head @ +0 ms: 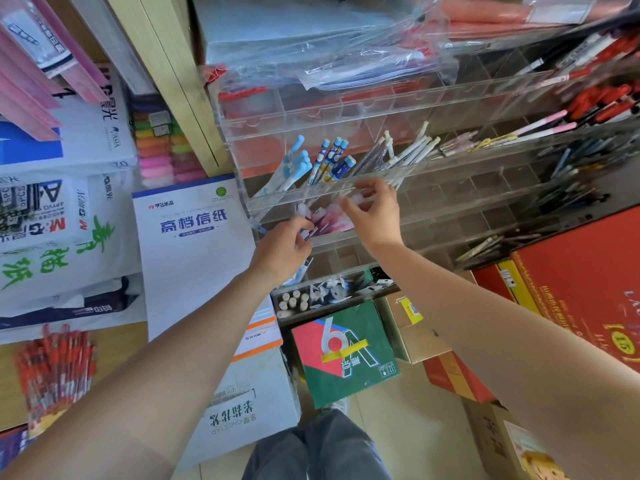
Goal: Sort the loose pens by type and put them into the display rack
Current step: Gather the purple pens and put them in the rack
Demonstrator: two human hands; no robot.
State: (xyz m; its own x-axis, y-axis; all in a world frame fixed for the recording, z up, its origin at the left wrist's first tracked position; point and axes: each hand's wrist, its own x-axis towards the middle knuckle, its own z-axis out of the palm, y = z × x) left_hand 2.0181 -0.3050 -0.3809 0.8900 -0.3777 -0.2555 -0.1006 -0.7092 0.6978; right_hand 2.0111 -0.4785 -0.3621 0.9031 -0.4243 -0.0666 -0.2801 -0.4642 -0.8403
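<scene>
both hands are up at the clear display rack (349, 114), at a compartment on its left side where pink and white pens (332, 220) lie bunched. the left hand (282, 249) has its fingers curled round a few loose pens (307, 233) just beside that compartment. the right hand (375, 213) curls over its front edge by something pale, and i cannot tell whether the fingers pinch it.

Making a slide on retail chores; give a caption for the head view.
Left hand holds loose pens before the clear display rack while the right hand reaches to its pink pens.
</scene>
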